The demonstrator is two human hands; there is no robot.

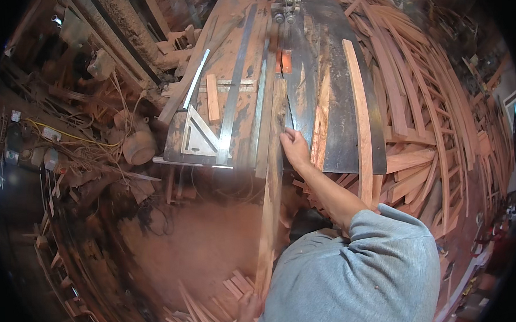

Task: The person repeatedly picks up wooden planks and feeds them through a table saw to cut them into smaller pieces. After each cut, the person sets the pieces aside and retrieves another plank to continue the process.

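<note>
A long, rough-edged wooden strip runs from the dark saw table back toward my body. Its far end lies on the table by a narrow slot and an orange insert. My right hand reaches over the table's near edge, its fingers curled and pressed against the strip's right side. Low in the view, my left hand is closed at the strip's near end; its fingers are partly hidden. Left of the strip lies a long straight wooden piece beside a metal rail.
A pale triangular square and a short wooden block lie on the table's left part. Wooden pieces rest on its right. Stacked strips crowd the right side; offcuts lie below. A metal fitting stands at the far end.
</note>
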